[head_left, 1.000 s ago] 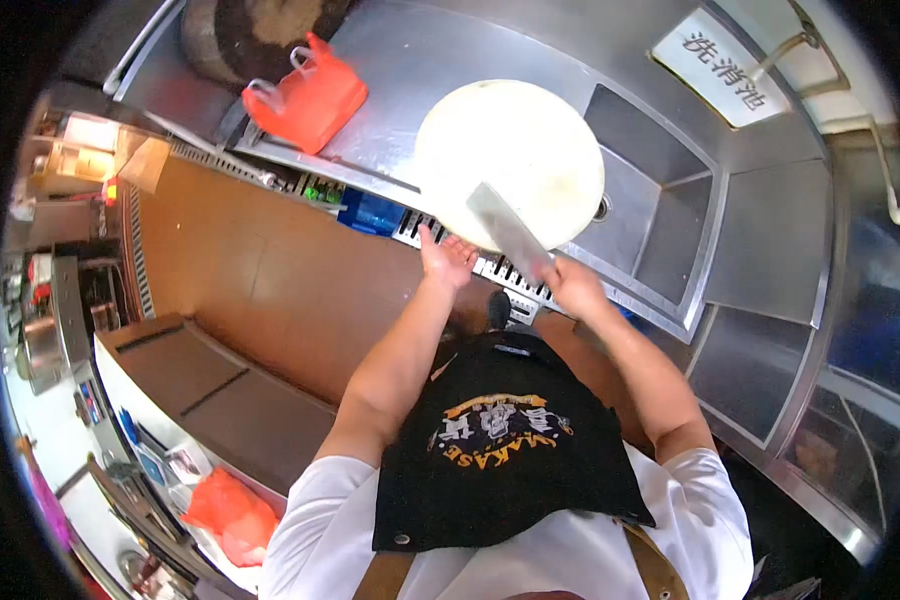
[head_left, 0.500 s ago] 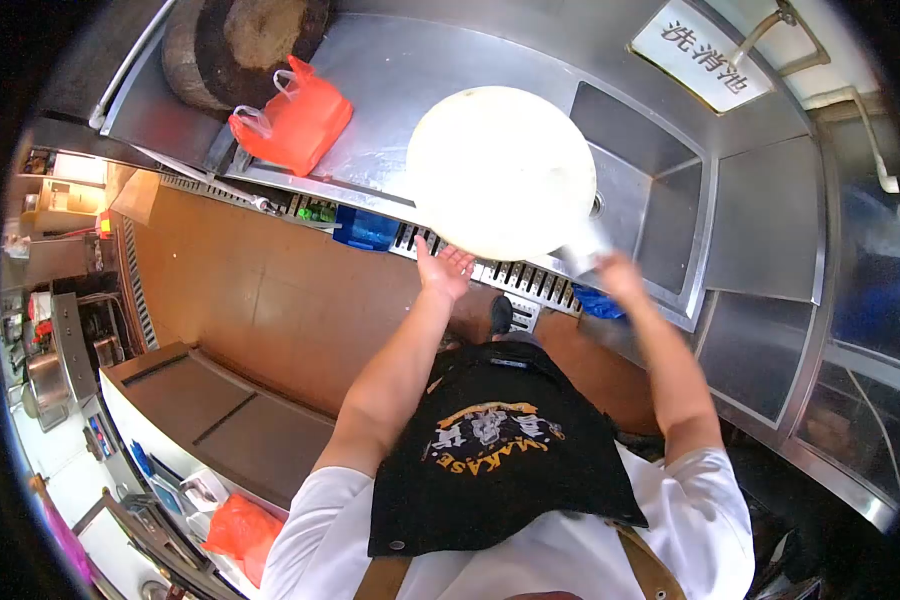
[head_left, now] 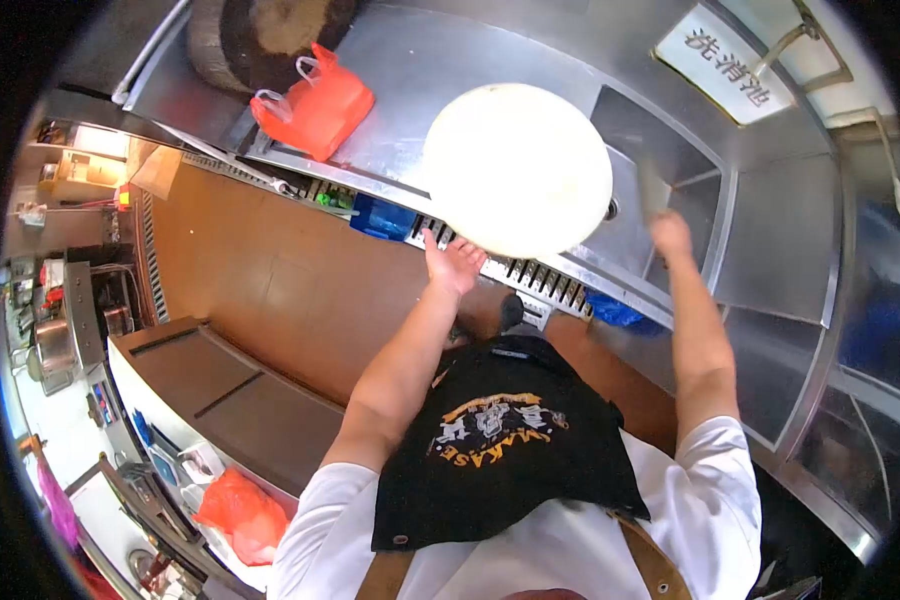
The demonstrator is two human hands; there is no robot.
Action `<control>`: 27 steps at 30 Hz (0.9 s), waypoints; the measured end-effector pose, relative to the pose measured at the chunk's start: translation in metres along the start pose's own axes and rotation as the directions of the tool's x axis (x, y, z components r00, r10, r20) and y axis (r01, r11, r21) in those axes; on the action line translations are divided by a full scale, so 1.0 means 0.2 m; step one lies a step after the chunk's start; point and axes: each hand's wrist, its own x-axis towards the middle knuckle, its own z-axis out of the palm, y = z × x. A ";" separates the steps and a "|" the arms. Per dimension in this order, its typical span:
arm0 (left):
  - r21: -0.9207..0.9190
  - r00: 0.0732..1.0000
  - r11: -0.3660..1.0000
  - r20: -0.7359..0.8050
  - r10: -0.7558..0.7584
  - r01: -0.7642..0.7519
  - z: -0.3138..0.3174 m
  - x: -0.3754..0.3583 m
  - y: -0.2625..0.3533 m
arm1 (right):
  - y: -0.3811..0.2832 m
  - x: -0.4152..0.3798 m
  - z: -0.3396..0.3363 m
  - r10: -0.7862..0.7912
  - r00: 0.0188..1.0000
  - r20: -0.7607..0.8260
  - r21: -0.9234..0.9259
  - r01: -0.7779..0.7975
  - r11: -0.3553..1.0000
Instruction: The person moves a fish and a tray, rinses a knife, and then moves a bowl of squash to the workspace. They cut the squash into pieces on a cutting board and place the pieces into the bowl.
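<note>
A large round white board lies over the steel counter and the left part of the sink. My left hand is at the board's near edge, palm up with its fingers spread. Over the sink, right of the board, my right hand is closed round the handle of a cleaver, whose blade is blurred and points away from me. The blade stands apart from the board.
An orange plastic bag sits on the counter's left part, beside a round wooden block. Below the counter edge are a blue basin and a floor drain grate. A brown-topped cabinet stands behind on the left.
My right hand has moved right with the cleaver, off the board to over the sink. The view has shifted slightly. My left hand stays at the board's near edge.
</note>
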 end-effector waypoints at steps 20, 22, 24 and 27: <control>0.033 0.973 0.983 -0.141 0.182 -0.179 0.02 0.00 -0.06 | -0.81 -0.41 0.02 -0.407 0.885 0.227 0.208 0.364 0.908; 0.034 0.968 0.987 -0.193 0.160 -0.156 0.01 0.01 -0.06 | -0.81 -0.28 0.17 -0.480 0.859 0.177 0.236 0.436 0.868; 0.047 0.975 0.986 -0.152 0.164 -0.159 0.06 -0.01 -0.04 | -0.41 0.19 0.28 -0.312 0.948 0.060 0.333 0.276 0.902; 0.077 0.981 0.986 -0.120 0.156 -0.147 0.04 -0.05 -0.04 | -0.12 0.34 -0.17 -0.070 0.982 0.174 0.139 0.046 0.989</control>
